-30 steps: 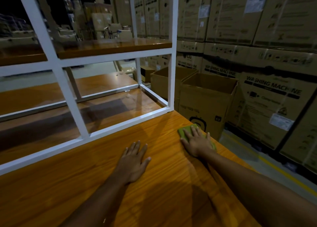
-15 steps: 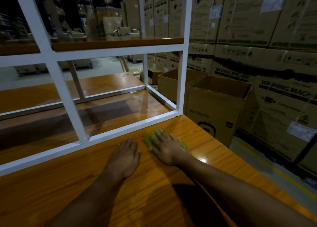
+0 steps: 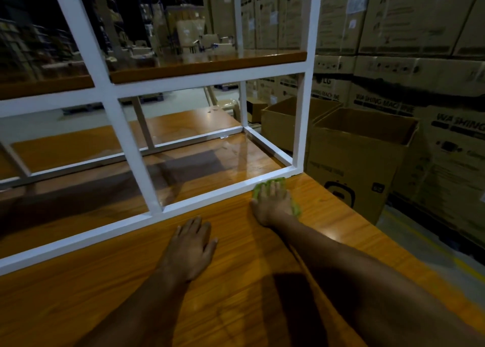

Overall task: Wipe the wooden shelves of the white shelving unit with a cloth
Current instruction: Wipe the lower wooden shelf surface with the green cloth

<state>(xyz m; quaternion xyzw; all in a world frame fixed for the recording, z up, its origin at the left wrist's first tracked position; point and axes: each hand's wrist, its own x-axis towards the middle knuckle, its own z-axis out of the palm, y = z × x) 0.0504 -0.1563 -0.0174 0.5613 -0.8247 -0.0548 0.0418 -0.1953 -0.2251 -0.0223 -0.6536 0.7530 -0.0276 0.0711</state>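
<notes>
The right hand's fingers (image 3: 272, 190) lie straight and close together, flat on top of a green cloth (image 3: 257, 190) and pointing toward the top of the frame. The right hand (image 3: 274, 202) covers most of the cloth, so only its green edges show, ahead of the fingertips and at the hand's right side. The cloth lies right of centre on the wooden desk (image 3: 236, 307), its far edge touching the bottom rail of the white frame (image 3: 204, 197), close to the frame's right corner post.

The left hand's fingers (image 3: 195, 227) are also straight, slightly spread, and rest palm down on the bare desk. The left hand (image 3: 191, 247) holds nothing and sits near the middle of the frame, lower and to the left of the right hand, apart from the cloth and a little short of the rail. Both forearms run in from the bottom edge.

Beyond the rail, inside the frame, a lower shelf (image 3: 210, 168) of glossy wood fills the centre. An upper shelf (image 3: 207, 63) crosses the upper middle of the picture on a white crossbar.

To the right of the desk stand two open boxes (image 3: 359, 158), side by side on the floor (image 3: 420, 244). Behind them, stacked cartons (image 3: 393, 19) fill the upper right. The upper left is dark and blurred.
</notes>
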